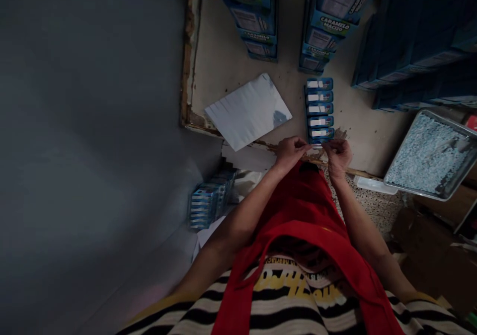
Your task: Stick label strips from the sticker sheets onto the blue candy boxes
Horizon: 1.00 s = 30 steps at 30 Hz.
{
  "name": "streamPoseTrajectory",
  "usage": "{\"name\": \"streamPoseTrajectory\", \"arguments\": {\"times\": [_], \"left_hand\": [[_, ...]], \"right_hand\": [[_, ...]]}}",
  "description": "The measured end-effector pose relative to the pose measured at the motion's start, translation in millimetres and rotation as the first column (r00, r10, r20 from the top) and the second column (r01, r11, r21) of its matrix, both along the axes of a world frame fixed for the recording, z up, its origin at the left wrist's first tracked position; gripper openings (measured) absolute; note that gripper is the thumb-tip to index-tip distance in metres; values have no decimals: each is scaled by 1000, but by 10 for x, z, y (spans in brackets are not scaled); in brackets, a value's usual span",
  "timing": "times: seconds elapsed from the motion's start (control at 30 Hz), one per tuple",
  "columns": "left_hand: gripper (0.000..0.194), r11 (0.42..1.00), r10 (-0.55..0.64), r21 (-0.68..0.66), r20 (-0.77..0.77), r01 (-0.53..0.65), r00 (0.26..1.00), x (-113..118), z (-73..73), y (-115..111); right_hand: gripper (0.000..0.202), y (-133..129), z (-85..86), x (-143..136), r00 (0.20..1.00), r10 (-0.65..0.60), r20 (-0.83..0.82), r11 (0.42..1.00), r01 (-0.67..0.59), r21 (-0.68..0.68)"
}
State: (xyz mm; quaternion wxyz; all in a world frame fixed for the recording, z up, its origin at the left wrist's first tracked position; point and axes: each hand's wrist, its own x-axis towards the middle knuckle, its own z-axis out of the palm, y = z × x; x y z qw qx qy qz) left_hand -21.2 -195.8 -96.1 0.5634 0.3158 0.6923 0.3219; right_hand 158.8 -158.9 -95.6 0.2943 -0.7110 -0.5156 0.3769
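A column of several small blue boxes (319,109) lies on the table, each with a white strip across its face. At the near end of the column, a small white label (317,146) spans the gap between my fingertips. My left hand (291,154) pinches its left end, and my right hand (338,157) is closed at its right end, against the nearest box. To the left, a pale sheet (249,112) with faint rows lies slanted on the table, partly over its front edge.
Stacked blue "Caramelo Macizo" cartons (257,24) and another stack (328,24) stand at the back. More blue cartons (417,41) fill the right. A metal tray (391,176) of pale blue pieces sits at the right edge. Blue packs (203,208) are stacked below, by the grey wall (93,126).
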Motion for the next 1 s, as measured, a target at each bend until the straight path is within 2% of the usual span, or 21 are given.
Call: {"name": "streamPoseTrajectory", "arguments": {"times": [0.13,0.23,0.3,0.4,0.47,0.53,0.63,0.77,0.9,1.0], "left_hand": [[28,1000,-6,-1,37,6,999,-30,-3,-21],[27,1000,-20,-3,62,20,998,-43,20,-87],[30,1000,-5,-15,89,7,996,-17,31,-147],[40,986,117,-147,245,-82,962,99,41,-223],[44,943,256,-299,365,-148,895,202,52,-247],[45,894,363,-408,419,-185,832,293,66,-254],[49,874,418,-429,429,-226,801,364,73,-256],[54,890,397,-389,408,-238,822,366,22,-255],[57,938,260,-305,312,-163,914,348,-76,-217],[57,957,179,-267,243,-112,953,350,-143,-182]], "right_hand": [[24,-8,51,22,993,97,59,995,-96,-25],[31,-37,163,35,979,196,46,976,-190,-110],[37,-54,237,39,977,210,31,965,-202,-170],[42,-26,292,34,981,176,87,961,-151,-231],[43,39,279,27,970,179,162,959,-136,-250],[43,124,240,23,947,216,237,952,-150,-268],[43,239,181,30,905,272,328,939,-174,-298],[45,302,164,50,882,311,353,933,-213,-289],[45,316,177,50,884,328,334,925,-227,-305],[43,339,169,49,885,321,338,927,-220,-304]]}}
